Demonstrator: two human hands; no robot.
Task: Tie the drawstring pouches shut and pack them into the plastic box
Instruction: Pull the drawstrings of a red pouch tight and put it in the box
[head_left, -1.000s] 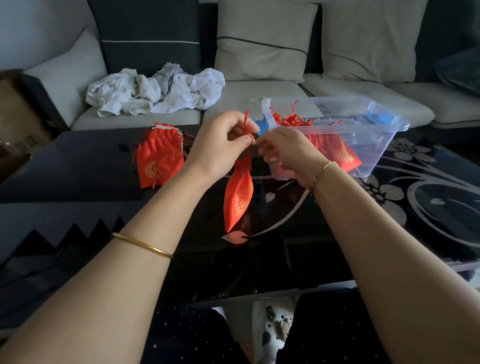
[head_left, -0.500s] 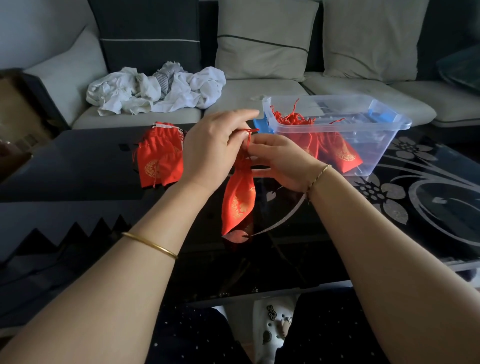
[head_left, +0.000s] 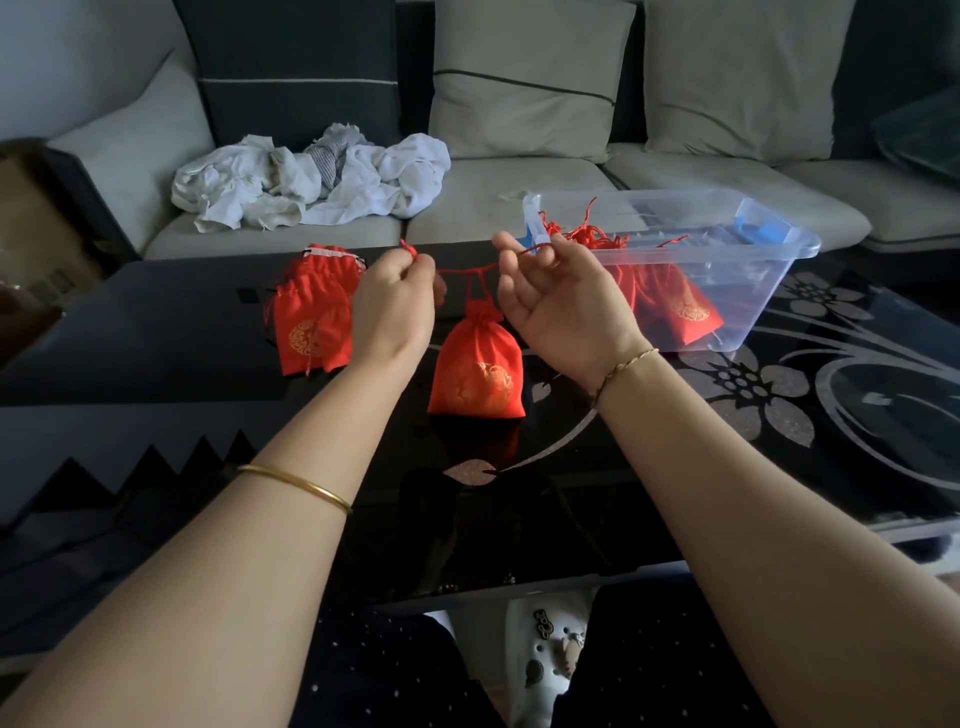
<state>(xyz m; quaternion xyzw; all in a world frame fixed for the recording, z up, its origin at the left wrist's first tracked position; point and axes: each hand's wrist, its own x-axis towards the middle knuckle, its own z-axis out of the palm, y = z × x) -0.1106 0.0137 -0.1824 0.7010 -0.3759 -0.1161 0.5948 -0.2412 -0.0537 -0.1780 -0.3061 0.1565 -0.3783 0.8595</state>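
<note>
Dim daylight, glossy table (head_left: 156, 332) reflections, wide-angle bowing at edges

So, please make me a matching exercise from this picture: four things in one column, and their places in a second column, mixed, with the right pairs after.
Things:
1. single red pouch
2. pile of pouches
3. plastic box
4. white cloths

Places:
A. on the sofa seat
B. held by its drawstring between the left hand and the right hand
C. on the table, beside the left hand
D. on the table at the right, with packed pouches inside

Pairs: 1-B, 2-C, 3-D, 4-A
</note>
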